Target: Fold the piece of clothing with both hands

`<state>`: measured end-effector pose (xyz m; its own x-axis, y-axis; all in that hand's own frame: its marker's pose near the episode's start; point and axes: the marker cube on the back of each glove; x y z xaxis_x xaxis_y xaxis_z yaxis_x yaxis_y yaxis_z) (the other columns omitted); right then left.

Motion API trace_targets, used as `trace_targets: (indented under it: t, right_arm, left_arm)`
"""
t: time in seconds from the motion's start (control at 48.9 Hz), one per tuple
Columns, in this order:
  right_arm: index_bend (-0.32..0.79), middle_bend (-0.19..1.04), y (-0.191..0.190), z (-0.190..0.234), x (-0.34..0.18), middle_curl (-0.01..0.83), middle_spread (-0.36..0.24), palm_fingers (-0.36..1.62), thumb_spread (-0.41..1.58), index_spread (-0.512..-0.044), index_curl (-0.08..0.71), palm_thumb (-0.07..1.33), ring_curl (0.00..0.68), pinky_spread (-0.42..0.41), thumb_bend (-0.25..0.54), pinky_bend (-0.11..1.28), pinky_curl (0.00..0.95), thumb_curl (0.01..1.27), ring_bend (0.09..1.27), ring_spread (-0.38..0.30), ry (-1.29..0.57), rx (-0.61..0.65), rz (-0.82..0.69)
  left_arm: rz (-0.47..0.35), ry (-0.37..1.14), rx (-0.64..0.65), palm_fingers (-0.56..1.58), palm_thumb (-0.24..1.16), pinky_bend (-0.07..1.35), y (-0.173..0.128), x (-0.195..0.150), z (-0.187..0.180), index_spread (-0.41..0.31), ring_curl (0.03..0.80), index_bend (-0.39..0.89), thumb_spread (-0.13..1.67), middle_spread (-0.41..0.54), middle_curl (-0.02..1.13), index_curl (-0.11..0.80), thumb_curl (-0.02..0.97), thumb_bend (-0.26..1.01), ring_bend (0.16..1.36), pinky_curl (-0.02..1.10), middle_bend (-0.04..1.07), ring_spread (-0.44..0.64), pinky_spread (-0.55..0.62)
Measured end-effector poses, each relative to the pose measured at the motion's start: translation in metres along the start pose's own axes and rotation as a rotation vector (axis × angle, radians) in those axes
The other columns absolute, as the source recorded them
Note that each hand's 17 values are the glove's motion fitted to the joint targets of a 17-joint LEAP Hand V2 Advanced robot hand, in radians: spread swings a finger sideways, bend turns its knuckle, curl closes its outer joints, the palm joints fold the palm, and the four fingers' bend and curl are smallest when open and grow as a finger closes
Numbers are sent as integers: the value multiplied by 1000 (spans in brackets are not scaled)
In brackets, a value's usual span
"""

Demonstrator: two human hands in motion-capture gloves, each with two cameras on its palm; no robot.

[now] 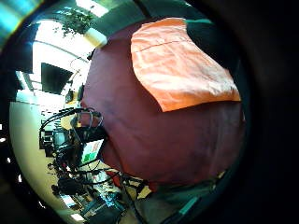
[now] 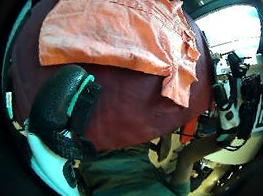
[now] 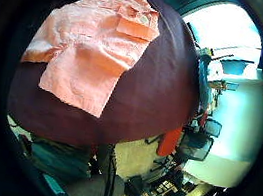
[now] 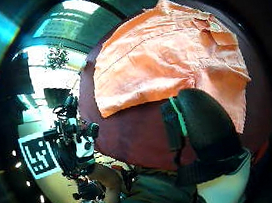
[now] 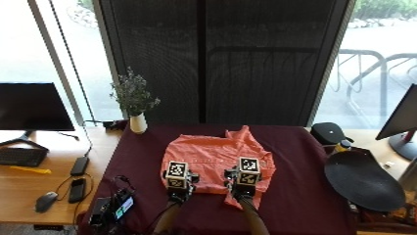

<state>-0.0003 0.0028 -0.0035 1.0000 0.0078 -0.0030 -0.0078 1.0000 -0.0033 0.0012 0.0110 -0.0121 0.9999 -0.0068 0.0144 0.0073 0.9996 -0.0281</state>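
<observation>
At frame centre, the orange cotton shirt [image 5: 218, 161] lies on the maroon-covered worktop [image 5: 300, 161]; your hands hover above it, finger state indeterminable.

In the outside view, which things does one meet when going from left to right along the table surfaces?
Monitor → keyboard → vase with plant → orange shirt on the dark red cloth → black round object.

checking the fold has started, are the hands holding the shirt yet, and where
Nothing appears held. Both palm cameras look down on the orange shirt lying flat on the maroon tablecloth; the left hand and right hand are above its near edge, fingers unseen.
</observation>
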Motion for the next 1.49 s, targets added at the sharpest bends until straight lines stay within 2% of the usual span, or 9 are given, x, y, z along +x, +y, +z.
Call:
trace_targets:
  t: [0.061, 0.143, 0.368, 0.696, 0.983, 1.126, 1.228, 1.351, 1.494]
  right_arm:
    - [186, 187, 4, -5, -1, 67, 20, 312, 597, -215, 87, 417, 52, 168, 286, 472, 139, 94, 208, 86, 0, 2, 0]
    - [178, 187, 10, -14, -2, 105, 25, 289, 833, -272, 137, 450, 87, 214, 303, 497, 190, 128, 208, 114, -1, 24, -3]
    - [170, 177, 11, -19, 0, 171, 35, 261, 1155, -333, 212, 470, 138, 263, 279, 518, 249, 192, 215, 150, -31, 40, -16]
    - [165, 175, 10, -17, 3, 227, 38, 237, 1274, -343, 270, 493, 187, 268, 205, 538, 298, 253, 225, 163, -24, 32, -49]
    - [133, 177, 19, -8, 32, 259, 38, 219, 1258, -343, 278, 484, 221, 269, 111, 585, 329, 280, 239, 165, -58, 15, -17]
    - [115, 172, -8, 41, 56, 269, 38, 214, 1219, -336, 265, 500, 244, 258, 69, 625, 344, 295, 285, 166, -39, -41, 33]
    - [92, 168, -17, 63, 63, 272, 36, 241, 1182, -328, 246, 556, 266, 224, 61, 688, 361, 315, 340, 152, -36, -81, 43]
    - [96, 176, -5, 56, 63, 280, 30, 251, 1153, -322, 230, 629, 292, 185, 58, 719, 372, 337, 396, 129, 4, -62, 53]
    - [137, 187, -8, 72, 62, 295, 12, 291, 1145, -317, 236, 703, 304, 148, 53, 711, 368, 355, 412, 97, 28, -80, 22]
  left_arm:
    - [3, 0, -14, 496, 291, 377, 4, 1, -3, -47, 144, 113, 596, 3, 111, 48, 69, 184, 495, 97, 244, 84, 158]
    - [16, 9, -15, 458, 313, 407, 0, 0, 5, -60, 203, 122, 813, 3, 172, 81, 98, 185, 531, 147, 243, 109, 211]
    - [17, 39, -25, 413, 335, 436, -1, -2, 5, -75, 257, 131, 1092, 4, 256, 145, 159, 147, 563, 202, 242, 136, 282]
    - [31, 84, -4, 382, 361, 447, 5, -1, -14, -79, 290, 131, 1202, -2, 329, 207, 221, 79, 579, 250, 240, 146, 309]
    - [53, 207, 21, 386, 372, 461, -2, 5, 11, -79, 308, 112, 1215, -9, 368, 230, 254, 15, 593, 281, 246, 139, 303]
    - [79, 186, -36, 392, 375, 475, -17, 10, 46, -74, 317, 104, 1193, -13, 385, 229, 269, -13, 604, 299, 258, 125, 283]
    - [103, 152, -96, 405, 417, 499, -9, 16, 38, -70, 322, 106, 1170, -22, 394, 227, 290, 0, 611, 314, 260, 113, 259]
    - [114, 35, 3, 407, 473, 512, -33, 14, 45, -68, 328, 111, 1157, -30, 402, 229, 307, 2, 618, 329, 254, 95, 235]
    - [68, -23, -207, 441, 528, 510, -14, 11, 55, -75, 333, 122, 1151, -49, 411, 237, 323, -5, 620, 339, 260, 70, 204]
